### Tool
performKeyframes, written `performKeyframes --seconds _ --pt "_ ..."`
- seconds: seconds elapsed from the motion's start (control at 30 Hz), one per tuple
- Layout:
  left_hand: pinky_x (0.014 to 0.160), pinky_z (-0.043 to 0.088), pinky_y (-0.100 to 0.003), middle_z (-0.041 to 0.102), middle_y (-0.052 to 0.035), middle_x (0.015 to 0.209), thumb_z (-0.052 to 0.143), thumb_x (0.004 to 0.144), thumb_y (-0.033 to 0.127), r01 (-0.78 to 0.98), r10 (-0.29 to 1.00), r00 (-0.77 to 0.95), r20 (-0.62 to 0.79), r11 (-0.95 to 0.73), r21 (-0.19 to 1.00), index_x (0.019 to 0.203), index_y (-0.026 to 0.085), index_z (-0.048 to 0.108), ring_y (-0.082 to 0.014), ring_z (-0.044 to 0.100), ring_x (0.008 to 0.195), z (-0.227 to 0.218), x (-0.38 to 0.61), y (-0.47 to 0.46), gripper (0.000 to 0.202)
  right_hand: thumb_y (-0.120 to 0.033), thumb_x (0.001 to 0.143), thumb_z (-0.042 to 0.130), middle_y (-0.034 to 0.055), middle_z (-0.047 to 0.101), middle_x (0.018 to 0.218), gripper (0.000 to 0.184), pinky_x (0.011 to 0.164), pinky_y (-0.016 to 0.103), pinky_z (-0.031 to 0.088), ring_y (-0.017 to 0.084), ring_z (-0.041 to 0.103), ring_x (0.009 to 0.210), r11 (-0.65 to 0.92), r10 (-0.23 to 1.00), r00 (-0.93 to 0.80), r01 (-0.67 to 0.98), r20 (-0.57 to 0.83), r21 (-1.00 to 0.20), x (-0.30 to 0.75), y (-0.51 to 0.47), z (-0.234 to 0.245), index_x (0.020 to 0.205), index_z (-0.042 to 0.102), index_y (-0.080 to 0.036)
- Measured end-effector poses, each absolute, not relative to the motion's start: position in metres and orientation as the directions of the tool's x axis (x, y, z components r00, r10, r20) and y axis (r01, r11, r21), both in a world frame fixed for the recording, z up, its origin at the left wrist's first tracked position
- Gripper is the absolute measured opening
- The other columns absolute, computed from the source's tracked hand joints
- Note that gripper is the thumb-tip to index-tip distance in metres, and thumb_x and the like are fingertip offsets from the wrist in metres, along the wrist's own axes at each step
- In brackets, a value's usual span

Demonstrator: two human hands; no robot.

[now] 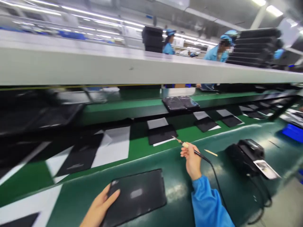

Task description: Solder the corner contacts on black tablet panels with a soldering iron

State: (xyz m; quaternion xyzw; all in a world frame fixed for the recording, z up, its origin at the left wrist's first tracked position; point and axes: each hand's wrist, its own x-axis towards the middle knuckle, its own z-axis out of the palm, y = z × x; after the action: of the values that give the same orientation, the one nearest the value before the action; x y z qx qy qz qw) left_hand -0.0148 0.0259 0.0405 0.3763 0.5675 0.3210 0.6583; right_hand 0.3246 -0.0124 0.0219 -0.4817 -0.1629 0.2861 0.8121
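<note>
My left hand (pixel 104 201) grips the left edge of a flat black tablet-like case (pixel 142 205), its thumb on top and the other fingers partly hidden. A small pale rectangle marks the middle of the case, which lies at the front of the green bench (pixel 175 201). To the right, my right hand (pixel 193 160) is closed around a soldering iron (pixel 185 145) like a pen. The iron's thin tip points up and left, over the near edge of a black flat piece (pixel 162 134) on white paper; contact cannot be judged. Its cord runs down past the blue sleeve.
A green conveyor belt (pixel 139 148) carries several black flat pieces on white sheets. A black control box (pixel 251 154) with cables and a thin wooden stick (pixel 210 153) lie right of my hand. A white shelf (pixel 94 66) crosses above the belt. Two co-workers in blue are beyond.
</note>
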Motion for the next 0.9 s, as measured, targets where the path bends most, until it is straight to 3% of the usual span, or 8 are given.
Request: performKeyframes --seconds 0.07,0.23,0.37,0.47,0.63,0.77,0.9 --pt "0.071 0.06 -0.033 0.077 -0.0059 0.1 0.093 0.051 0.04 -0.094 0.851 0.163 -0.5 0.518 0.85 0.115 0.02 0.062 -0.0292 0.073 0.087 0.038 -0.007 0.024 0.073 -0.049 0.077 0.077 0.0012 0.072 0.073 0.044 0.05 0.021 0.051 0.011 0.064 0.055 0.36 0.666 0.745 -0.352 -0.026 -0.864 0.326 -0.015 0.02 0.102 0.063 -0.017" --pt "0.061 0.058 -0.029 0.078 -0.0063 0.087 0.087 0.061 0.045 -0.246 0.867 0.209 -0.451 0.493 0.834 0.112 0.017 0.063 -0.0255 0.074 0.076 0.032 0.02 0.023 0.062 -0.046 0.077 0.078 0.0032 0.073 0.077 0.042 0.053 0.023 0.052 0.012 0.065 0.06 0.316 0.756 0.654 -0.406 -0.031 -0.858 0.323 -0.018 0.016 0.104 0.065 -0.017" --pt "0.057 0.056 -0.028 0.077 -0.0027 0.079 0.087 0.061 0.045 -0.289 0.887 0.195 -0.419 0.46 0.84 0.121 0.02 0.057 -0.0233 0.073 0.065 0.021 0.019 0.022 0.071 -0.049 0.076 0.078 0.0028 0.071 0.076 0.042 0.053 0.025 0.052 0.012 0.063 0.06 0.295 0.775 0.631 -0.387 -0.017 -0.874 0.315 -0.016 0.014 0.102 0.067 -0.018" --pt "0.061 0.055 -0.028 0.077 -0.0024 0.081 0.089 0.058 0.038 -0.335 0.898 0.193 -0.395 0.438 0.834 0.122 0.022 0.054 -0.0228 0.073 0.068 0.015 0.013 0.02 0.075 -0.054 0.077 0.076 0.002 0.068 0.07 0.043 0.049 0.025 0.05 0.012 0.06 0.056 0.279 0.781 0.624 -0.367 -0.013 -0.887 0.309 -0.015 0.011 0.098 0.068 -0.017" --pt "0.065 0.054 -0.027 0.077 -0.0037 0.082 0.086 0.064 0.036 -0.404 0.899 0.241 -0.366 0.436 0.804 0.106 0.02 0.059 -0.0208 0.072 0.07 0.016 0.011 0.013 0.052 -0.06 0.082 0.068 0.004 0.069 0.066 0.046 0.048 0.028 0.051 0.014 0.062 0.052 0.252 0.775 0.632 -0.323 -0.01 -0.912 0.298 -0.021 0.009 0.088 0.066 -0.014" --pt "0.061 0.053 -0.026 0.075 -0.002 0.073 0.082 0.068 0.035 -0.418 0.898 0.281 -0.338 0.432 0.799 0.097 0.019 0.058 -0.0177 0.07 0.061 0.013 0.013 0.007 0.04 -0.05 0.089 0.063 0.0043 0.07 0.065 0.037 0.051 0.029 0.052 0.015 0.064 0.052 0.258 0.799 0.588 -0.144 0.127 -0.955 0.278 -0.03 0.02 0.089 0.068 -0.014" --pt "0.058 0.053 -0.025 0.074 -0.0005 0.07 0.081 0.069 0.031 -0.415 0.895 0.289 -0.34 0.437 0.798 0.095 0.019 0.056 -0.0158 0.067 0.055 0.008 0.014 0.004 0.039 -0.031 0.089 0.066 0.0039 0.072 0.069 0.016 0.061 0.031 0.056 0.017 0.068 0.061 0.239 0.897 0.321 0.223 0.303 -0.945 0.25 -0.041 0.038 0.091 0.074 -0.018"
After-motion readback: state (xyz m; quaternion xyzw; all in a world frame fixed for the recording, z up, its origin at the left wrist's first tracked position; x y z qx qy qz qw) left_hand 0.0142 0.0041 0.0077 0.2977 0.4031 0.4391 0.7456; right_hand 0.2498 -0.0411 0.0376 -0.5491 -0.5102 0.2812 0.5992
